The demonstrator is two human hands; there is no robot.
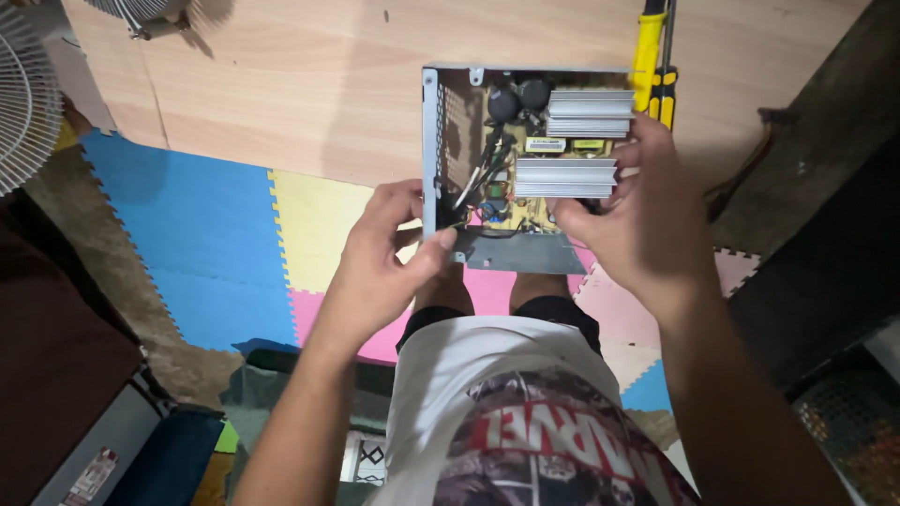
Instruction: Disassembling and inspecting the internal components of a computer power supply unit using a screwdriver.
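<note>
Head view: both hands grip open metal power-supply case (450, 141) at worktop (309, 84) near edge. Left hand (384, 258) pinches case's left wall; right hand (642, 220) curls over finned heatsink (567, 176) (fingertips partly hidden). Yellow screwdriver (649, 56) lies beside case, possibly touching.

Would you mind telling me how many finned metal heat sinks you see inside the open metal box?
2. The upper heat sink sits near the box's far edge; the lower heat sink lies below it, touched by the right hand. The hands may hide others.
</note>
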